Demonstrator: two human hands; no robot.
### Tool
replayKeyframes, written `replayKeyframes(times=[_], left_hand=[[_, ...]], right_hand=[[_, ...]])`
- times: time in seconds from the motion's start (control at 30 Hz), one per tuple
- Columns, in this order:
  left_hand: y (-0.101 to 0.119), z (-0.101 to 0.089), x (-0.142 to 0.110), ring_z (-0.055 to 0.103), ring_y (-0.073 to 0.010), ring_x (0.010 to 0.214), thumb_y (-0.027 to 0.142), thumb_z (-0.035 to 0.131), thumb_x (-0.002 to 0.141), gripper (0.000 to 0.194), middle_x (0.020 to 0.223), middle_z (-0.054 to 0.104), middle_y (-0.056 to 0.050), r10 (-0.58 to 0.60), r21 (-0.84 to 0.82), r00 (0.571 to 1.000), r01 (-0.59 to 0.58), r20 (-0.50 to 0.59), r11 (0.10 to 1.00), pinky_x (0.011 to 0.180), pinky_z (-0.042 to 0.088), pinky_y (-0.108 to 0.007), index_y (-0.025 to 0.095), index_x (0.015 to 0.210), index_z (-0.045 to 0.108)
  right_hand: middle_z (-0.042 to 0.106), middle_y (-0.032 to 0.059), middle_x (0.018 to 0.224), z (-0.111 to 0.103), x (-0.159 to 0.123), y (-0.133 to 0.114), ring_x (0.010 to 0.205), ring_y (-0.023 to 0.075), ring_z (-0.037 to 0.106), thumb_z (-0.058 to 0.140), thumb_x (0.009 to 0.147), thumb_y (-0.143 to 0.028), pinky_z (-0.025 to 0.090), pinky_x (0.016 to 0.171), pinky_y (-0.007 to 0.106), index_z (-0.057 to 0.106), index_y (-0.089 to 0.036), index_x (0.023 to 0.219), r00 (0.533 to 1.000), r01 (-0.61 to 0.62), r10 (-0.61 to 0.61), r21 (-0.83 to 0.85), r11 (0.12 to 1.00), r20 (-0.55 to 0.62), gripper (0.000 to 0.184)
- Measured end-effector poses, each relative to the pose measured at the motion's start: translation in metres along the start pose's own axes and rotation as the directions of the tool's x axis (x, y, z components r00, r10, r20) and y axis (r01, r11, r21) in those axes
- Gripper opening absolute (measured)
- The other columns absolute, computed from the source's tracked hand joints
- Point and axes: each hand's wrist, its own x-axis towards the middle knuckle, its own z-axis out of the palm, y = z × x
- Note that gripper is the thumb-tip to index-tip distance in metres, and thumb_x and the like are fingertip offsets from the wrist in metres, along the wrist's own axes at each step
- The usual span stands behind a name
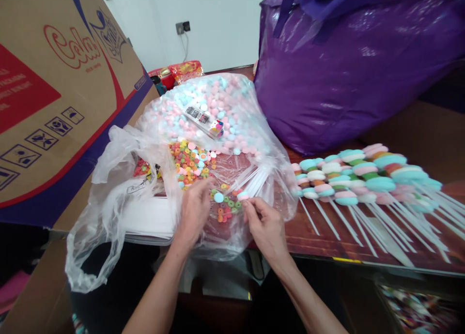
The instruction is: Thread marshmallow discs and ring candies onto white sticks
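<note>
Our left hand (194, 208) rests loosely curled on the clear candy bag (218, 130) while our right hand (265, 225) pinches a pink marshmallow (243, 195) beside it, mid-skewering; next needs a white stick (254, 179).

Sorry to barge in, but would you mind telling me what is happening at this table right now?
A person is working with both bare hands over an open clear plastic bag of pink and blue candies. The right hand pinches a pink candy piece beside a bundle of white sticks. The left hand rests among loose colourful ring candies. To the right, finished candy skewers lie in a row on the wooden table, in front of a big purple bag. A cardboard box stands at the left.
</note>
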Motion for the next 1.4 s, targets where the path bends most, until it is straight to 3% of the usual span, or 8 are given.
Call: replayKeyframes(times=[0.13,0.4,0.5,0.67,0.9,1.07,1.2,1.4], left_hand=[[-0.007,-0.011,0.002,0.067,-0.0195,0.097,0.012,0.051,0.092,0.028,0.103,0.073,-0.006,0.025,0.129,0.994,-0.039,0.109,0.991,0.092,0.051,-0.032,0.020,0.106,0.074],[0.009,0.002,-0.011,0.060,-0.0202,0.100,0.011,0.050,0.090,0.030,0.106,0.061,-0.006,0.039,0.329,0.948,-0.147,0.314,0.933,0.087,0.048,-0.032,0.023,0.114,0.065],[0.007,0.000,-0.004,0.059,-0.0194,0.093,0.011,0.051,0.089,0.021,0.099,0.061,-0.005,0.029,0.301,0.964,-0.111,0.263,0.947,0.083,0.048,-0.031,0.021,0.103,0.063],[0.011,0.000,0.030,0.061,-0.0219,0.091,0.010,0.042,0.091,0.037,0.106,0.058,-0.011,0.024,0.502,1.000,-0.022,0.002,0.865,0.082,0.047,-0.033,0.020,0.120,0.063],[0.015,0.014,0.069,0.066,-0.0279,0.089,0.011,0.034,0.095,0.040,0.117,0.054,-0.018,-0.115,0.726,0.993,0.082,-0.003,0.683,0.075,0.047,-0.036,0.018,0.118,0.065],[0.007,0.012,0.070,0.064,-0.0251,0.078,0.011,0.039,0.091,0.034,0.110,0.056,-0.017,-0.095,0.685,0.995,0.091,-0.032,0.723,0.071,0.045,-0.036,0.016,0.100,0.071],[-0.001,0.010,0.062,0.062,-0.0226,0.081,0.013,0.050,0.087,0.025,0.094,0.060,-0.011,-0.023,0.520,0.994,0.076,-0.107,0.851,0.076,0.046,-0.034,0.018,0.095,0.073],[-0.013,0.011,0.039,0.060,-0.0146,0.066,0.011,0.054,0.079,0.017,0.070,0.064,-0.001,-0.123,0.054,0.988,0.118,0.098,0.992,0.068,0.047,-0.026,0.015,0.084,0.070]], right_hand=[[0.049,-0.0035,0.058,0.000,0.001,-0.001,0.054,0.0124,0.045,0.049,0.095,-0.041,0.035,0.055,0.024,0.054,-0.021,0.068,1.000,-0.007,0.007,0.008,1.000,0.016,0.034],[0.048,-0.0039,0.059,0.002,-0.001,0.005,0.054,0.0122,0.044,0.049,0.097,-0.041,0.034,0.053,0.024,0.057,-0.020,0.073,0.998,-0.002,0.001,0.017,1.000,0.061,0.033],[0.048,-0.0040,0.059,0.002,-0.001,0.006,0.055,0.0123,0.044,0.049,0.097,-0.040,0.035,0.054,0.024,0.057,-0.020,0.073,0.998,0.017,-0.018,0.019,1.000,0.065,0.032],[0.047,-0.0037,0.058,0.002,0.000,0.004,0.054,0.0124,0.045,0.048,0.097,-0.041,0.034,0.052,0.023,0.056,-0.021,0.071,0.997,0.026,-0.026,-0.003,1.000,0.076,0.033],[0.046,-0.0043,0.057,0.002,-0.001,0.003,0.052,0.0122,0.045,0.048,0.097,-0.040,0.034,0.052,0.024,0.057,-0.021,0.073,0.995,0.016,-0.014,-0.023,1.000,0.102,0.032],[0.046,-0.0047,0.057,0.001,-0.001,0.000,0.051,0.0121,0.045,0.047,0.097,-0.039,0.033,0.052,0.023,0.055,-0.021,0.072,0.994,0.005,-0.003,-0.016,1.000,0.112,0.032],[0.045,-0.0047,0.056,0.001,-0.002,-0.001,0.051,0.0120,0.043,0.047,0.098,-0.040,0.032,0.050,0.023,0.052,-0.022,0.069,0.995,0.021,-0.020,-0.013,1.000,0.101,0.034],[0.046,-0.0044,0.056,0.001,-0.002,-0.002,0.052,0.0127,0.045,0.048,0.098,-0.039,0.033,0.051,0.023,0.055,-0.022,0.071,0.994,0.021,-0.019,-0.019,1.000,0.103,0.032]])
